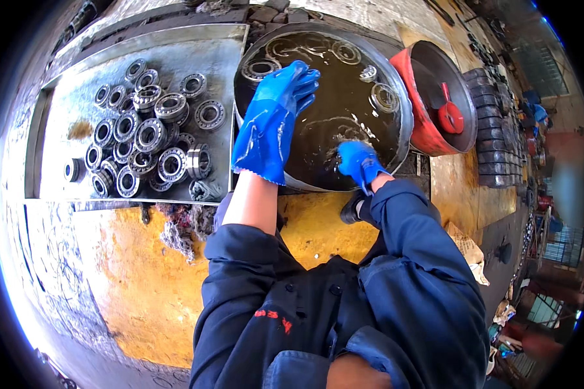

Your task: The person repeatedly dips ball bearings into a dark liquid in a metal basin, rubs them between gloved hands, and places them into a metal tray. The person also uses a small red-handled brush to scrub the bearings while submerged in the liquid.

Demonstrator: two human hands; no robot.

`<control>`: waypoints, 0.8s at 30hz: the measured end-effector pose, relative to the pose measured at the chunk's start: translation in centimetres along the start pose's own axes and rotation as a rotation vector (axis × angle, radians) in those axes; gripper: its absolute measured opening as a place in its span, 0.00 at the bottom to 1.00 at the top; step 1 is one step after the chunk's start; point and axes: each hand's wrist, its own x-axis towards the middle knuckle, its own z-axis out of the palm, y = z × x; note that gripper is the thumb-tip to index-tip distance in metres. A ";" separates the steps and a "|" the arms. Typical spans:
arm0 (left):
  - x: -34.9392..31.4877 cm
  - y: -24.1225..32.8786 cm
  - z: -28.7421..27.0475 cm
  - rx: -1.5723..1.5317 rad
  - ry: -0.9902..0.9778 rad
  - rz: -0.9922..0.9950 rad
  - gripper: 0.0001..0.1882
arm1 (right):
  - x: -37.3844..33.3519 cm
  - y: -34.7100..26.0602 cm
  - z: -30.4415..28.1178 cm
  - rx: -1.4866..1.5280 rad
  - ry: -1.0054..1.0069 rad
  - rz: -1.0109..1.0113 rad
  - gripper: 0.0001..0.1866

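Observation:
A wide round metal tub [405,123] holds murky brown liquid [328,97]. My left hand [282,91], in a long blue rubber glove, is over the tub's left side with its fingers stretched out and nothing visible in them. Beside its fingertips, a bearing [261,69] lies at the tub's upper left. My right hand [360,163], also blue-gloved, dips into the liquid at the near right, where the surface is disturbed. Its fingers are partly hidden and blurred, so I cannot tell what they hold. More bearing rings [385,98] show in the tub along the far and right sides.
Left of the tub, a shallow metal tray [58,142] carries a heap of bearings [150,135] and a grey rag [205,190]. On the right stands a red drum [409,84] with a red scoop [450,115] inside. Beyond it are stacked dark rings [493,133].

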 end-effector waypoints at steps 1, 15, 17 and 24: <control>0.1 0.1 0.1 -0.007 -0.007 0.005 0.25 | -0.8 0.7 -0.5 0.147 0.022 0.101 0.12; -0.2 -0.4 -0.3 -0.020 -0.052 -0.006 0.25 | -0.8 -0.9 -1.2 -0.066 -0.167 0.219 0.16; -0.1 -0.5 0.4 -0.016 -0.073 -0.013 0.24 | -1.5 2.1 0.1 0.245 -0.149 0.266 0.19; 0.4 -0.7 1.0 -0.036 -0.081 -0.060 0.21 | -0.1 0.5 1.5 -0.578 -0.317 -0.183 0.14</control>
